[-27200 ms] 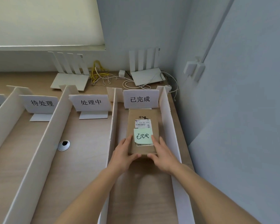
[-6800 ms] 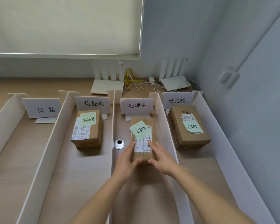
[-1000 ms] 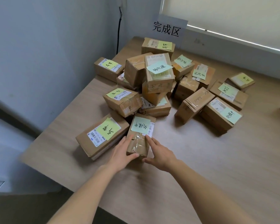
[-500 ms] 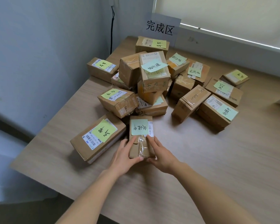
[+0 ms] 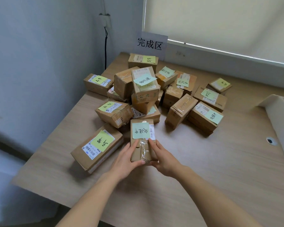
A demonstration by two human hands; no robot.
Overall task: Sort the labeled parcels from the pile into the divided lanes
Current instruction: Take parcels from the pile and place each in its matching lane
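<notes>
Both hands clasped one small parcel (image 5: 142, 141) at its near end: left hand (image 5: 126, 158) with thumb curled under the front edge, right hand (image 5: 162, 158) with fingers (image 5: 152, 143) laid on top. Parcel sat on the table (image 5: 203, 169) at the pile's (image 5: 143, 89) near edge, just beside a larger box (image 5: 97, 149). Risk: the green note (image 5: 140, 130) could peel off in transit; a far end nudging the pile could topple stacked boxes.

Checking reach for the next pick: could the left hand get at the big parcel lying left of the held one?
Probably yes: the big parcel lies beside the left hand, top unobstructed, but that hand now grips the held parcel.
</notes>
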